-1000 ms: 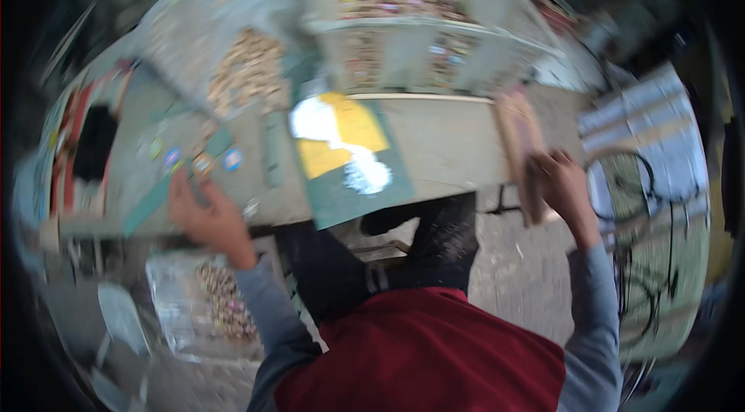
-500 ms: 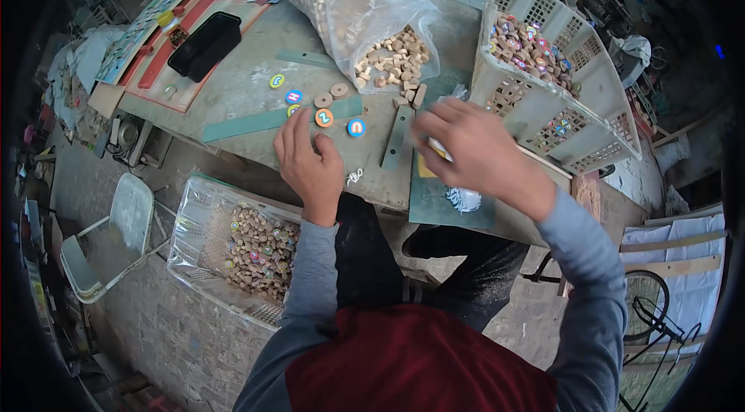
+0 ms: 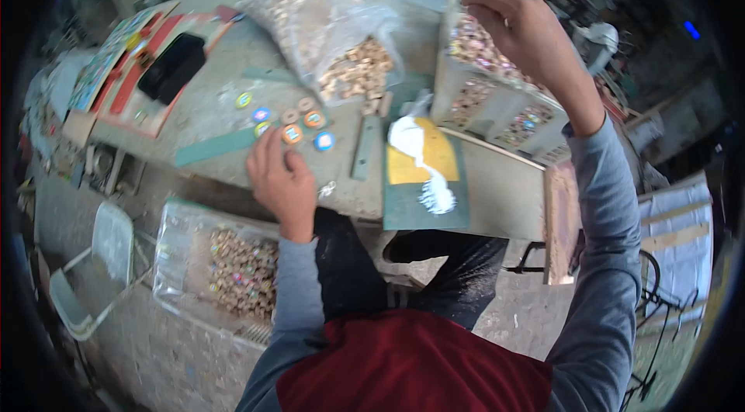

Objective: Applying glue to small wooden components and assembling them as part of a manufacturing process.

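Observation:
My left hand (image 3: 279,183) hovers at the table's near side, fingers stretched and apart from the thumb. By its fingertips lie several small round pieces: an orange-topped disc (image 3: 291,133), another orange disc (image 3: 313,119), a blue disc (image 3: 323,141), a yellow disc (image 3: 261,129) and a plain wooden disc (image 3: 289,115) with a hole. Raised over the white crate (image 3: 497,113) at the right, my right hand (image 3: 524,36) has bent fingers, blurred by motion; whether anything is between them is hidden. Coloured and wooden discs (image 3: 485,47) fill part of that crate.
A clear bag (image 3: 310,16) spills wooden pieces (image 3: 357,70) onto the table. White material (image 3: 437,193) lies on a green board (image 3: 396,214) and yellow sheet (image 3: 446,156). Another crate of discs (image 3: 244,272) stands low at the left, near a folding chair (image 3: 112,237).
My right hand has risen from the green board to above the white crate, uncovering the yellow sheet and white material. A second orange disc now shows among the others. The view has shifted.

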{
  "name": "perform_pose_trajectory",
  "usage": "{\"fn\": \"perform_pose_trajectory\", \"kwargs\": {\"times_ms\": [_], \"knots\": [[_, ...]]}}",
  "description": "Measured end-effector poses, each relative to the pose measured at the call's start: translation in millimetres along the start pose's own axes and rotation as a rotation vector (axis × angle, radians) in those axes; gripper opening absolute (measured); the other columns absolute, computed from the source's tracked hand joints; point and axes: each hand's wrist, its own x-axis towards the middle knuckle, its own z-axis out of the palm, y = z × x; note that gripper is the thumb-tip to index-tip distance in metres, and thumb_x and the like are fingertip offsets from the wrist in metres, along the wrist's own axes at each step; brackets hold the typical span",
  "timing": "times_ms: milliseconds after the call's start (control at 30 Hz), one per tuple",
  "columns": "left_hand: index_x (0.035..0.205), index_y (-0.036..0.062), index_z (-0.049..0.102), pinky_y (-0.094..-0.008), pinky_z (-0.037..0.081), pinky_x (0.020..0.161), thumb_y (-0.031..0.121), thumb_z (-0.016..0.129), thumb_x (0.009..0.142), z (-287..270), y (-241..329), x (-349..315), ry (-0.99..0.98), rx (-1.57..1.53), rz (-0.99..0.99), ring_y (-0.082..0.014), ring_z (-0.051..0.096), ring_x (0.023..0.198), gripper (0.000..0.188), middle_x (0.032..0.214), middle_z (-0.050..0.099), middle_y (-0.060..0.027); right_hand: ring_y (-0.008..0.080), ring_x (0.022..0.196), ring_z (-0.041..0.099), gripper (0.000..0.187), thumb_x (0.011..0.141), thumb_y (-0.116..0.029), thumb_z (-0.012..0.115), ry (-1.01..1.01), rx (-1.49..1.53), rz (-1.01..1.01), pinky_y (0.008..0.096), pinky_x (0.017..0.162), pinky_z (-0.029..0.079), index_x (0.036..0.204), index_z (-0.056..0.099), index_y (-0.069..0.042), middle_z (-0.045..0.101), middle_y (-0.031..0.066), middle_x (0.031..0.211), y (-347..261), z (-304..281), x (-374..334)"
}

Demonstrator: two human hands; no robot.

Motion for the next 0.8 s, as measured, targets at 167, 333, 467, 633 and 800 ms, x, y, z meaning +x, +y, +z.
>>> {"fn": "perform_pose_trajectory", "kwargs": {"times_ms": [167,333,467,633,800], "knots": [[0.116,0.0029,0.066,-0.0461,0.045,0.096,0.002,0.058,0.082,2,-2,-1,0.010,-0.012,0.018,-0.0358,0.058,0.111,0.035,0.119,0.066,-0.0130,0.0383,0.081,0.067,0.018,0.090,-0.015,0.061,-0.369,-0.149,0.191,0.0431,0.073,0.053,0.098,0.070,-0.001,0.070,0.0174,0.090,112,-6,-43],[0.118,0.0020,0.067,-0.0442,0.045,0.097,0.002,0.059,0.084,6,2,-4,-0.030,-0.004,-0.017,-0.0344,0.058,0.113,0.035,0.121,0.066,-0.0126,0.0370,0.086,0.069,0.022,0.084,-0.014,0.058,-0.810,-0.093,0.208,0.0457,0.075,0.054,0.097,0.072,-0.004,0.072,0.0188,0.093,198,39,-101],[0.115,0.0029,0.068,-0.0459,0.046,0.093,0.003,0.060,0.083,1,-3,-4,-0.014,0.015,-0.015,-0.0354,0.059,0.109,0.032,0.118,0.066,-0.0130,0.0322,0.081,0.071,0.025,0.079,-0.016,0.063,-1.112,-0.276,0.478,0.0444,0.069,0.056,0.095,0.072,0.001,0.073,0.0177,0.090,189,58,-99],[0.114,0.0027,0.067,-0.0458,0.047,0.093,0.003,0.061,0.083,4,2,-2,-0.009,0.011,-0.014,-0.0352,0.059,0.109,0.032,0.118,0.066,-0.0130,0.0288,0.072,0.071,0.027,0.076,-0.020,0.068,-1.131,-0.230,0.473,0.0415,0.060,0.055,0.089,0.073,0.004,0.073,0.0166,0.084,213,71,-120],[0.115,0.0030,0.067,-0.0458,0.047,0.093,0.003,0.062,0.082,5,7,-1,-0.009,0.004,-0.021,-0.0353,0.059,0.109,0.033,0.118,0.066,-0.0126,0.0287,0.068,0.071,0.025,0.077,-0.016,0.064,-1.196,-0.177,0.631,0.0418,0.058,0.055,0.086,0.072,0.005,0.072,0.0166,0.081,226,84,-125]]}}
